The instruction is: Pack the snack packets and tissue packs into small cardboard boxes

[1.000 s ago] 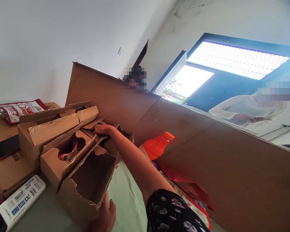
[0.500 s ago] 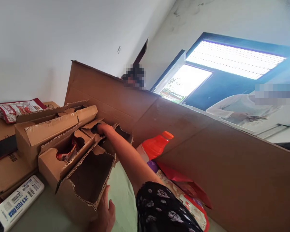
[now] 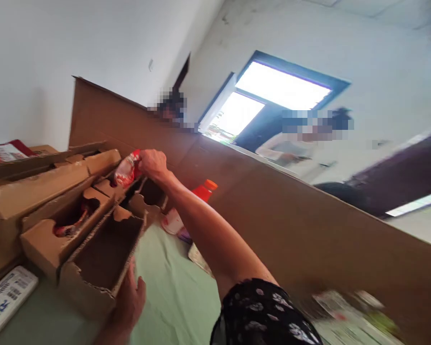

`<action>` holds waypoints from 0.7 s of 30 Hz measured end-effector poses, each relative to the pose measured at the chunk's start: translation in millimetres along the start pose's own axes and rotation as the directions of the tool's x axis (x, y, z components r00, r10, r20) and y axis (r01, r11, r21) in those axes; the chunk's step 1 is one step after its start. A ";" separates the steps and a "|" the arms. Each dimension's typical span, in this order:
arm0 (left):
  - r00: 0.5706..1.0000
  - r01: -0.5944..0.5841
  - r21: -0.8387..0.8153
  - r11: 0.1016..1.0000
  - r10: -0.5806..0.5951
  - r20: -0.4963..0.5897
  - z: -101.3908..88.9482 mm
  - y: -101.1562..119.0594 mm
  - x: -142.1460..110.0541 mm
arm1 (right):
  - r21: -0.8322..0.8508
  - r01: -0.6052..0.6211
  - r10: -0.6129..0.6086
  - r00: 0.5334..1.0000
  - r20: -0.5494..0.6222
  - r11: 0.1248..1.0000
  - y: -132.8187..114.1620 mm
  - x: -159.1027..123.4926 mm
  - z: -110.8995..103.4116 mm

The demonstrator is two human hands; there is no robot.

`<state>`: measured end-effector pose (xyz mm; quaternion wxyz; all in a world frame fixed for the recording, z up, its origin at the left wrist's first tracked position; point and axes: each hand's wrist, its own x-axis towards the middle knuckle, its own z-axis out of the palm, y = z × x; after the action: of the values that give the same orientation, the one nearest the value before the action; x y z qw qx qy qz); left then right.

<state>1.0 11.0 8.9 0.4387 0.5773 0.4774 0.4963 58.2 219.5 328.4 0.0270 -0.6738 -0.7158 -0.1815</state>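
My right hand (image 3: 153, 164) is closed on the top end of a red-and-white snack packet (image 3: 125, 171), lifted partly above the far compartment of a brown cardboard box (image 3: 45, 249). Inside that box's nearer cut-out another red packet (image 3: 72, 225) shows. Beside it stands a bare open-topped cardboard box (image 3: 93, 299) with torn edges. Against the right wall of this box lies my left hand (image 3: 129, 297), fingers stretched along the cardboard and thumb apart; its fingertips are partly hidden.
A tall cardboard panel (image 3: 273, 201) stands behind the green cloth (image 3: 172, 278). A bottle with an orange cap (image 3: 211, 185) leans there. Another long box (image 3: 39, 191) and a white printed package (image 3: 9, 297) are at left. Two people are beyond the panel.
My right hand has come up out of the box with the red-and-white packet. My left hand stays at the open box. The view has swung to the right.
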 end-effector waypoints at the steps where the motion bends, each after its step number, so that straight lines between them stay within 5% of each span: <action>1: 1.000 -0.007 0.002 1.000 0.007 0.001 0.7 0.0 3.3 | 0.013 -0.039 0.039 0.998 -0.041 0.999 20.2 -7.8 -9.7; 3: 1.000 -0.020 0.004 1.000 0.020 -0.004 4.0 0.0 10.0 | 0.173 -0.119 0.140 0.984 -0.111 0.978 65.4 -31.5 -22.8; 6: 0.999 -0.028 0.009 1.000 0.028 -0.022 9.1 0.9 16.8 | 0.517 -0.198 0.299 0.947 -0.119 0.833 131.6 -91.0 -23.3; 11: 0.996 -0.051 0.032 0.998 0.054 -0.070 6.9 2.7 19.3 | 0.702 -0.325 0.426 0.904 0.034 0.633 204.3 -213.9 23.7; 16: 0.994 -0.085 0.059 0.995 0.089 -0.069 -0.2 5.3 21.1 | 0.745 -0.465 0.562 0.814 0.147 0.478 232.6 -303.4 91.0; 21: 0.994 -0.092 0.085 0.992 0.096 -0.048 -0.7 10.2 19.2 | 0.691 -0.563 0.643 0.743 0.183 0.453 211.4 -366.7 147.9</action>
<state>2.5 28.4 21.9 0.3779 0.6038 0.4811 0.5110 327.9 -81.4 133.9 0.3838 -0.8070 -0.4386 0.0949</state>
